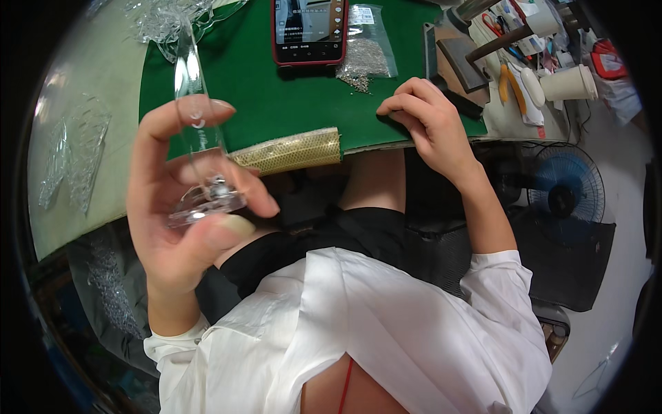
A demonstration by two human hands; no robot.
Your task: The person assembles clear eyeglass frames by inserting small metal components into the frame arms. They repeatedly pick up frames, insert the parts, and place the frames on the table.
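My left hand point(162, 228) is raised near the table's edge, its fingers and thumb closed around a clear plastic piece point(190, 77). A long, flat strip of this piece stands up past my fingers, and its wider clear lower part, with a small shiny metal bit, sits by my thumb. My right hand point(436, 131) rests at the front edge of the green mat point(276, 103), fingers loosely bent with nothing visible in them. Beyond it lie small metal parts point(360, 85), spilled at the mouth of a clear bag point(372, 52).
A phone in a red case point(310, 34) stands at the back of the mat. A gold mesh-patterned strip point(296, 153) covers the front edge. More clear plastic pieces point(86, 152) lie left. At right are a press-like tool point(465, 62), yellow-handled pliers point(514, 90), a cup point(569, 84) and a fan point(565, 193).
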